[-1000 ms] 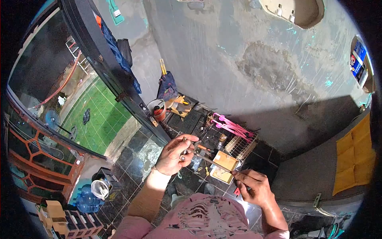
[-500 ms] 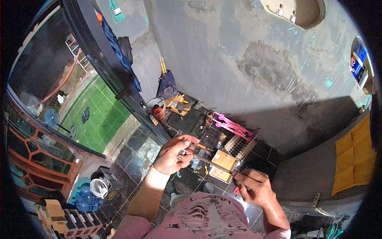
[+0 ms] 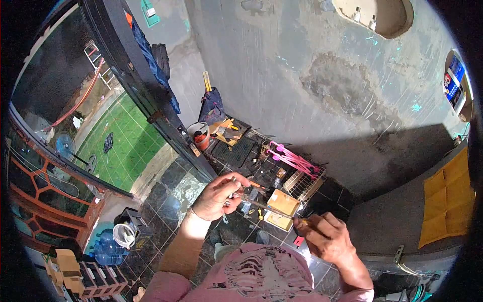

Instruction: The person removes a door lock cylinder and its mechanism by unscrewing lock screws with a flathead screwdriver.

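My left hand (image 3: pixel 219 196) is raised in front of my chest, its fingers pinched around a small metallic piece that I cannot make out well. A thin screwdriver (image 3: pixel 274 209) spans the gap between my hands. Its shaft slants from the left fingers down to my right hand (image 3: pixel 326 236), which is closed around the handle end. The right fingers cover most of the handle. Whether the tip touches the small piece cannot be seen clearly.
Below my hands, a yellowish tray (image 3: pixel 283 202) lies on the dark tiled floor, near a wire rack (image 3: pixel 304 183) with pink tubing (image 3: pixel 292 160). A bucket (image 3: pixel 199 136) stands by the door frame (image 3: pixel 146 100). Water jugs (image 3: pixel 108 247) are at left, a yellow cushion (image 3: pixel 448 196) at right.
My right hand has turned and shifted slightly right and down, with its knuckles rotated around the handle. The left hand stays almost in place.
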`<state>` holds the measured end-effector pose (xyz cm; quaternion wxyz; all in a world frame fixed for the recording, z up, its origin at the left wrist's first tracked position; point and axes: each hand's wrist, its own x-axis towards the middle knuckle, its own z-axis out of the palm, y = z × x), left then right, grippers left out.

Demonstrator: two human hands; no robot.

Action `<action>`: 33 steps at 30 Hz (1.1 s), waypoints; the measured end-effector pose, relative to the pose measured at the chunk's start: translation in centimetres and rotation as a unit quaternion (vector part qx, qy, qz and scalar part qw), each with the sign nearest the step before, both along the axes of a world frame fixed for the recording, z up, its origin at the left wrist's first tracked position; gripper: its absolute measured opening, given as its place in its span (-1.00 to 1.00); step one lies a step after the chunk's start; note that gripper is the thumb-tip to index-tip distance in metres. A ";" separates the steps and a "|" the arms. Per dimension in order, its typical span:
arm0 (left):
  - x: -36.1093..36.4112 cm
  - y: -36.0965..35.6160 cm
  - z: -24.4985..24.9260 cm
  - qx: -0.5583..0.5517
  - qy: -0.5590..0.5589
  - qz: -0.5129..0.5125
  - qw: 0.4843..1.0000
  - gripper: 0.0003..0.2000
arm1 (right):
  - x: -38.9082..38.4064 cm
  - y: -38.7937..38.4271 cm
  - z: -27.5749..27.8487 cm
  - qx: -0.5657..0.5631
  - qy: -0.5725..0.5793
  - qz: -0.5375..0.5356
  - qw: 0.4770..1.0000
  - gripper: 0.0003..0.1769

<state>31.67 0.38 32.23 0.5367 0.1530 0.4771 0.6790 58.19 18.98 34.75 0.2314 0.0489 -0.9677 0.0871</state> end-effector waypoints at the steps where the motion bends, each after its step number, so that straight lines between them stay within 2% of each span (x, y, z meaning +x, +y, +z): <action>1: 0.1 0.0 0.1 -0.012 0.012 -0.007 1.000 -0.82 | 0.1 -0.1 0.6 0.035 -0.004 0.000 0.999 -0.51; 4: 0.3 -0.2 0.5 -0.045 0.037 -0.029 0.998 -0.84 | 0.3 0.1 2.9 0.136 -0.016 0.011 0.991 -0.53; 7: 0.5 -0.2 0.9 -0.059 0.050 -0.040 0.996 -0.84 | 0.3 0.1 4.0 0.172 -0.016 0.023 0.985 -0.52; 13: 0.8 -0.1 0.9 -0.049 0.112 -0.040 0.992 -0.86 | 0.5 0.4 3.6 0.131 -0.038 0.047 0.990 -0.52; 16: 0.8 -0.3 1.4 -0.042 0.114 -0.034 0.992 -0.86 | 0.3 0.1 3.4 0.082 -0.033 0.048 0.995 -0.50; 20: 0.8 -0.7 2.3 -0.047 0.155 -0.029 0.986 -0.85 | -0.1 0.1 2.8 -0.150 -0.066 0.060 0.985 -0.50; 22: 0.7 -0.8 2.9 -0.041 0.164 -0.023 0.985 -0.86 | -0.3 0.0 3.4 -0.299 -0.107 0.047 0.947 -0.53; 24: 0.6 -0.7 3.6 -0.024 0.160 -0.011 0.987 -0.89 | -0.4 -0.4 2.9 -0.479 -0.134 0.035 0.867 -0.60; 25: 0.5 -0.7 3.5 -0.020 0.261 -0.012 0.965 -0.91 | -0.8 -0.8 3.1 -0.562 -0.144 0.028 0.814 -0.63; 26: 0.3 -0.6 3.1 -0.015 0.358 -0.013 0.933 -0.93 | -0.5 -0.7 4.5 -0.668 -0.220 -0.030 0.710 -0.68; 28: 0.3 -0.7 2.9 -0.011 0.440 0.000 0.898 -0.95 | -0.6 0.2 4.7 -0.743 -0.267 -0.046 0.612 -0.64; 30: 0.2 -0.5 3.3 -0.014 0.392 0.011 0.920 -0.97 | -0.7 -0.1 4.9 -0.688 -0.236 -0.033 0.685 -0.61; 31: 0.1 -0.4 3.6 -0.017 0.354 0.012 0.935 -0.97 | -0.9 -0.6 4.9 -0.572 -0.185 -0.010 0.799 -0.58; 32: -0.1 -0.3 4.1 -0.024 0.291 0.002 0.956 -0.94 | -1.0 -1.0 4.8 -0.439 -0.129 0.014 0.889 -0.56; 33: -0.3 -0.4 4.5 -0.032 0.226 -0.008 0.973 -0.91 | -0.6 -0.3 4.3 -0.260 -0.090 0.047 0.960 -0.51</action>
